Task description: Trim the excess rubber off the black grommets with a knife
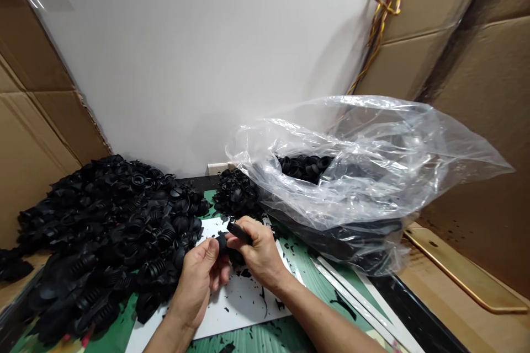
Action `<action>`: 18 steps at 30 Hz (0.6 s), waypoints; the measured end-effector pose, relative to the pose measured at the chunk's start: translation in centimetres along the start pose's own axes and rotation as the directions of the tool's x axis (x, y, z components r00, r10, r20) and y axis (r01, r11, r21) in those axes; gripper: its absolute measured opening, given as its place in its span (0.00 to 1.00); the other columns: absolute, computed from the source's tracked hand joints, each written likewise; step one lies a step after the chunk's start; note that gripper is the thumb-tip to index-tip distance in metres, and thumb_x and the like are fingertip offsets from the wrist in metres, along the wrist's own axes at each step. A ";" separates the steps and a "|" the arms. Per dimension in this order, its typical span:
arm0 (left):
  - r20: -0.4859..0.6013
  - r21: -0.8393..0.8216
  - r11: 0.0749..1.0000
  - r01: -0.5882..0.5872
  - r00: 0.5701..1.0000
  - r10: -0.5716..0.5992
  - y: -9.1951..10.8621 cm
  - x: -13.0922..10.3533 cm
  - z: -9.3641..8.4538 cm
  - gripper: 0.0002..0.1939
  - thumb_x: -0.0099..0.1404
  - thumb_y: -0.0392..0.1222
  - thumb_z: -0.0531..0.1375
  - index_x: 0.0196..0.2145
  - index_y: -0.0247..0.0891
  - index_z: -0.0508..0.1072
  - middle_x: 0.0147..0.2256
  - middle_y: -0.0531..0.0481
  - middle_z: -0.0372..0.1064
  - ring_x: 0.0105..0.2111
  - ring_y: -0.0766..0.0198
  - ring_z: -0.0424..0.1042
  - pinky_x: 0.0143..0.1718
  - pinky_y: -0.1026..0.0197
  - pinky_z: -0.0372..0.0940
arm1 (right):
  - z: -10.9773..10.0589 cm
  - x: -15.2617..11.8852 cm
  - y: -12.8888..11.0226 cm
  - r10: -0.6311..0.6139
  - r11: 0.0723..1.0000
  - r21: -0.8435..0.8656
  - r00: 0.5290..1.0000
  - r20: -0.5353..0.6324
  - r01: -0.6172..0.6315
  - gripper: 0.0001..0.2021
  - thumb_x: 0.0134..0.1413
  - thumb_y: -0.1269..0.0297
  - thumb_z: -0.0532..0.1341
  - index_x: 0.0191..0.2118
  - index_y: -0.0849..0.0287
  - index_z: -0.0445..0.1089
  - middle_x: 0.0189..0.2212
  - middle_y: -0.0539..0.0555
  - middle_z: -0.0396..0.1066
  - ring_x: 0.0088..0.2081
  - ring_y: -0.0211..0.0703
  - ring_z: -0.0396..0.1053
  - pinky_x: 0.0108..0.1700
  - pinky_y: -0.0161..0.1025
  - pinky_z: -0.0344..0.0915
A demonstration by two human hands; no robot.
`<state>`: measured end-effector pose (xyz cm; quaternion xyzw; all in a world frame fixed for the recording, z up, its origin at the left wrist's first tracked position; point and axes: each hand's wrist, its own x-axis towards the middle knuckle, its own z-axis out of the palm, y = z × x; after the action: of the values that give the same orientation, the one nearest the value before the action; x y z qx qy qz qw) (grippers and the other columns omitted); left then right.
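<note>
My left hand (199, 270) is closed around a small black rubber bellows-like part (222, 244), pinched between thumb and fingers. My right hand (260, 253) meets it from the right, its fingers wrapped round a dark bar-shaped piece (240, 233); whether this is a tool's handle or rubber cannot be made out. Both hands are over a white sheet (244, 309) strewn with black scraps. To the left lies a large heap of black ribbed rubber parts (120, 220), many with ragged edges.
A clear plastic bag (372, 176) holding black parts stands at the right. A smaller black pile (237, 193) is behind my hands. White strips (356, 303) lie on the green mat (327, 281). Cardboard (37, 94) flanks both sides; a gold phone-like slab (467, 267) rests at the right.
</note>
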<state>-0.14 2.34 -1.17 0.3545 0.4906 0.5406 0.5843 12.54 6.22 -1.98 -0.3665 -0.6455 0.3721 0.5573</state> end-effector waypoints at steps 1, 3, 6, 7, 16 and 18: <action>-0.011 0.008 1.000 0.000 1.000 0.000 0.0 0.0 0.0 0.25 0.49 0.59 0.65 0.29 0.31 0.74 0.14 0.55 0.62 0.14 0.74 0.57 0.13 0.72 0.46 | 0.1 -0.1 -0.1 -0.016 1.000 -0.017 1.000 -0.008 0.015 0.06 0.46 0.70 0.59 0.22 0.56 0.67 0.24 0.49 0.66 0.27 0.39 0.64 0.31 0.35 0.60; -0.042 0.009 1.000 -0.007 0.999 0.007 -0.1 0.1 0.0 0.25 0.47 0.60 0.66 0.26 0.31 0.73 0.13 0.55 0.61 0.13 0.74 0.56 0.13 0.72 0.46 | 0.4 -0.3 -0.3 -0.041 0.999 -0.028 0.999 -0.001 0.041 0.04 0.46 0.71 0.59 0.24 0.56 0.68 0.27 0.51 0.68 0.30 0.41 0.65 0.34 0.36 0.60; -0.058 -0.022 1.000 -0.012 0.998 0.011 -0.2 0.1 -0.1 0.25 0.46 0.60 0.66 0.23 0.31 0.72 0.14 0.55 0.62 0.14 0.75 0.57 0.14 0.72 0.46 | 0.8 -0.4 -0.5 -0.023 1.000 0.005 1.000 0.001 0.023 0.03 0.42 0.72 0.60 0.24 0.57 0.68 0.30 0.53 0.70 0.34 0.43 0.65 0.37 0.38 0.60; -0.051 -0.031 1.000 -0.006 0.999 0.004 -0.2 0.1 0.0 0.25 0.46 0.60 0.66 0.24 0.31 0.72 0.14 0.55 0.62 0.14 0.75 0.57 0.14 0.72 0.46 | 0.8 -0.4 -0.6 0.001 1.000 0.028 1.000 -0.008 -0.001 0.03 0.42 0.72 0.60 0.23 0.57 0.67 0.29 0.53 0.70 0.33 0.44 0.65 0.37 0.39 0.60; 0.103 0.007 0.998 0.068 0.992 -0.068 0.3 -0.4 0.1 0.21 0.50 0.57 0.66 0.23 0.33 0.71 0.14 0.56 0.61 0.11 0.75 0.56 0.14 0.70 0.47 | 0.5 0.0 -0.1 0.152 0.987 0.063 0.986 -0.064 -0.148 0.07 0.40 0.69 0.59 0.17 0.56 0.62 0.19 0.47 0.62 0.27 0.40 0.59 0.31 0.35 0.57; 0.188 0.058 0.995 0.079 0.978 -0.089 0.2 -1.0 0.3 0.21 0.50 0.56 0.66 0.20 0.34 0.69 0.13 0.54 0.62 0.11 0.74 0.57 0.14 0.70 0.46 | -0.3 0.8 0.7 0.205 0.979 0.036 0.964 -0.168 -0.202 0.07 0.40 0.67 0.60 0.17 0.57 0.62 0.18 0.47 0.62 0.25 0.40 0.59 0.29 0.35 0.56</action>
<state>0.12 1.47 -0.70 0.3980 0.4606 0.4667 0.6416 12.78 7.31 -2.20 -0.4561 -0.5510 0.4005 0.5727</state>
